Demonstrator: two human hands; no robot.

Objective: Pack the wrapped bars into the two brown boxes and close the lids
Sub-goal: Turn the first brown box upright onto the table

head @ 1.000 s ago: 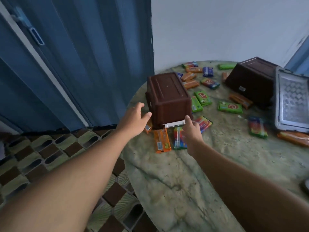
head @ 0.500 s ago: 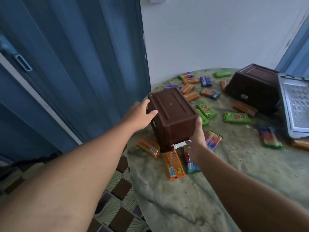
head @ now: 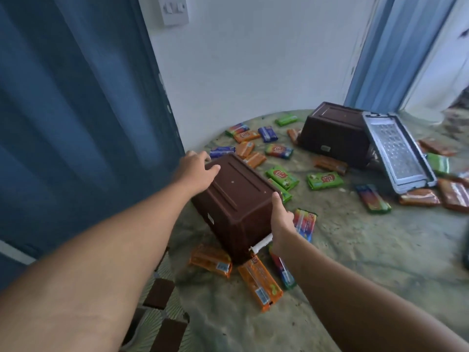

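Observation:
A brown box (head: 236, 199) is upside down and tilted near the table's left edge, lifted off the wrapped bars beneath it. My left hand (head: 195, 168) grips its far left corner. My right hand (head: 280, 219) grips its near right side, by a white latch (head: 261, 244). Orange bars (head: 260, 282) and a multicoloured bar (head: 305, 223) lie around its base. A second brown box (head: 332, 134) lies overturned at the back right, with its grey lid (head: 398, 156) leaning against it. Green bars (head: 324, 180), orange bars and blue bars (head: 267, 133) are scattered between the boxes.
The round marbled table (head: 355, 262) ends close to my left, above a tiled floor (head: 162, 293). A blue folding door (head: 76, 110) stands at the left and a white wall (head: 253, 59) behind the table. More orange bars (head: 454, 196) lie at the right edge.
Both hands have raised and tipped the near box further, uncovering more bars under it. The camera has swung upward and closer.

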